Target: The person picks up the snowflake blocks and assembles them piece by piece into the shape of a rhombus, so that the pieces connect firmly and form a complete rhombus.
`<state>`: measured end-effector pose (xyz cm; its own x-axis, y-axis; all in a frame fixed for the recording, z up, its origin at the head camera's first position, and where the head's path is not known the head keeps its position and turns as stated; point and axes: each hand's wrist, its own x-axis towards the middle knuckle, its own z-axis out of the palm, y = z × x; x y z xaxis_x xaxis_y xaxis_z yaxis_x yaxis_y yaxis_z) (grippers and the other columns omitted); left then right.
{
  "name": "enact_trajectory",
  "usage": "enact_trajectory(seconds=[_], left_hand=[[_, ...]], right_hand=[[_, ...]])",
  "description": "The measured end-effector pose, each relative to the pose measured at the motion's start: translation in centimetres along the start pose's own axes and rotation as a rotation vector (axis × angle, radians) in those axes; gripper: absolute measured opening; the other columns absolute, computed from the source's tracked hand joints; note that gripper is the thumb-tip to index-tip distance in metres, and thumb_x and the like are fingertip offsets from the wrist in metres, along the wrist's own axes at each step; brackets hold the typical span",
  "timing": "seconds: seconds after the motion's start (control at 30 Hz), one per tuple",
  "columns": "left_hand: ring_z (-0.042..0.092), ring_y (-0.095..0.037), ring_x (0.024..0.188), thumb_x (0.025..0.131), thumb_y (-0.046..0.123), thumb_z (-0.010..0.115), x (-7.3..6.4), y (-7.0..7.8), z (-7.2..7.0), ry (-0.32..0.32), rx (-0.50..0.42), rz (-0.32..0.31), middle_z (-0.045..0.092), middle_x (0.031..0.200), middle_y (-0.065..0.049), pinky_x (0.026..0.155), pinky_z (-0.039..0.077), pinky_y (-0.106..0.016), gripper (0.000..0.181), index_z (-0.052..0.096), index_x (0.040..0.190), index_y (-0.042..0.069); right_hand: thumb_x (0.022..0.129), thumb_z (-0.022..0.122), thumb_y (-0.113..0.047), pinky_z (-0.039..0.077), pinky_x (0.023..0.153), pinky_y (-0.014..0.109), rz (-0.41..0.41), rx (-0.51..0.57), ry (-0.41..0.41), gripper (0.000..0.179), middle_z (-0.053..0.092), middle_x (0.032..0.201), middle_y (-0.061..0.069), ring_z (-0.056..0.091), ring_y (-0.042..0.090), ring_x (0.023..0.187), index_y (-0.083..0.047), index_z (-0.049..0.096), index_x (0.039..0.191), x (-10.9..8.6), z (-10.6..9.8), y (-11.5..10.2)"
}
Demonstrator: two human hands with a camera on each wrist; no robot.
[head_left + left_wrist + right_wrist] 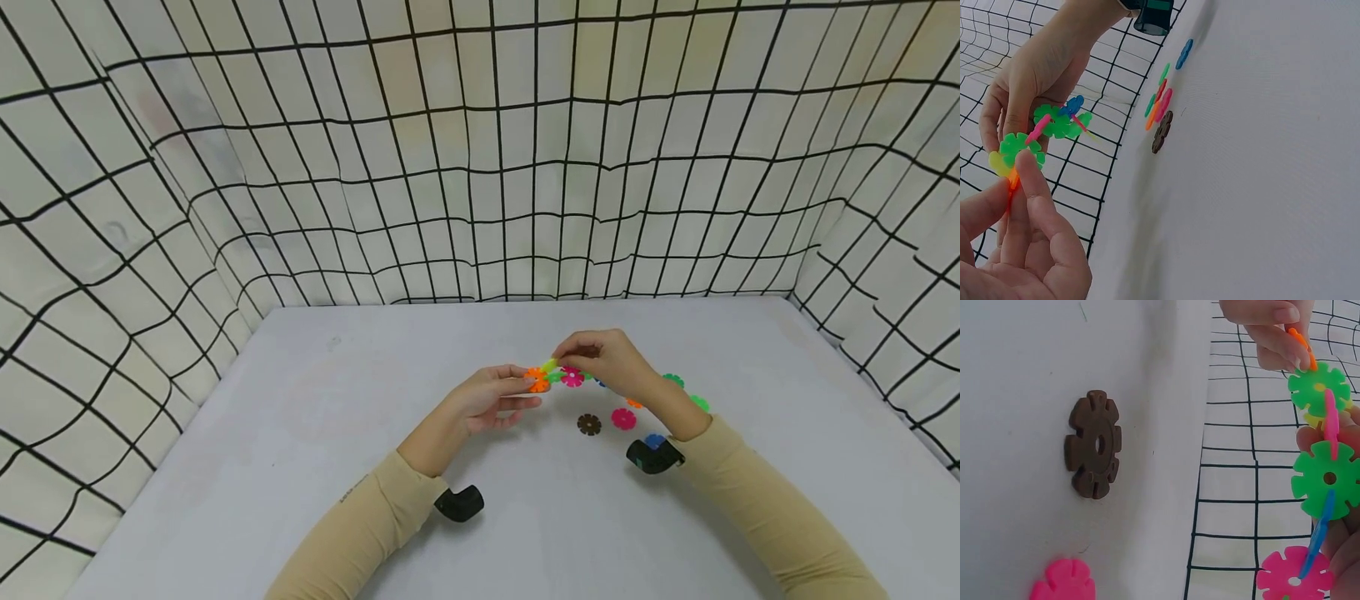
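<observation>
Seven loose discs (pixel 1164 105) lie upper centre in the left wrist frame; one joined chain (pixel 1314 481) runs down the right of the right wrist frame. Your left hand (pixel 483 400) pinches its orange end disc (pixel 537 387); your right hand (pixel 611 362) pinches the yellow disc (pixel 549 365) just beside it.

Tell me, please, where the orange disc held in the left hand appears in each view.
Head: the orange disc, in the left hand, is slightly right of and below centre.
Left wrist: the orange disc is at the left, just below mid-height, nearly edge-on.
Right wrist: the orange disc is at upper right.
Shared landmark: the green disc joined to it.
</observation>
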<state>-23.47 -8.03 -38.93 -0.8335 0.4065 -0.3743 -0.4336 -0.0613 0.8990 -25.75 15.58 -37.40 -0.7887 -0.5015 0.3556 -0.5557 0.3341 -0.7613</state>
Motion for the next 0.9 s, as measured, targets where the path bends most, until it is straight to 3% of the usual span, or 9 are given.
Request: enact_trajectory(seconds=[0.4,0.57,0.9], left_hand=[[0.069,-0.007,0.073,0.101,0.007,0.063,0.18,-0.17,0.06,0.023,-0.011,-0.001,0.075,0.087,0.0,0.062,0.048,-0.021,0.005,0.065,0.099,0.011],[0.068,-0.007,0.07,0.102,0.005,0.06,0.28,-0.26,0.09,0.019,-0.009,-0.01,0.073,0.081,0.0,0.06,0.048,-0.02,0.015,0.065,0.092,0.014],[0.066,-0.007,0.067,0.102,0.004,0.061,0.21,-0.61,0.4,0.031,-0.01,-0.014,0.071,0.075,0.0,0.058,0.049,-0.019,0.017,0.067,0.089,0.015]], right_hand=[[0.09,0.072,0.008,0.058,0.078,0.024,-0.019,0.028,0.002,0.01,0.076,0.093,0.01,0.073,0.021,0.084,0.001,0.078,0.095,0.07,0.14,0.32],[0.089,0.073,0.009,0.058,0.075,0.024,-0.034,0.02,-0.01,0.01,0.076,0.092,0.012,0.073,0.025,0.082,0.002,0.078,0.093,-0.13,0.17,0.42],[0.088,0.073,0.011,0.057,0.069,0.023,-0.092,-0.039,-0.015,0.011,0.077,0.09,0.01,0.069,0.017,0.076,0.001,0.079,0.091,-0.32,0.3,0.38]])
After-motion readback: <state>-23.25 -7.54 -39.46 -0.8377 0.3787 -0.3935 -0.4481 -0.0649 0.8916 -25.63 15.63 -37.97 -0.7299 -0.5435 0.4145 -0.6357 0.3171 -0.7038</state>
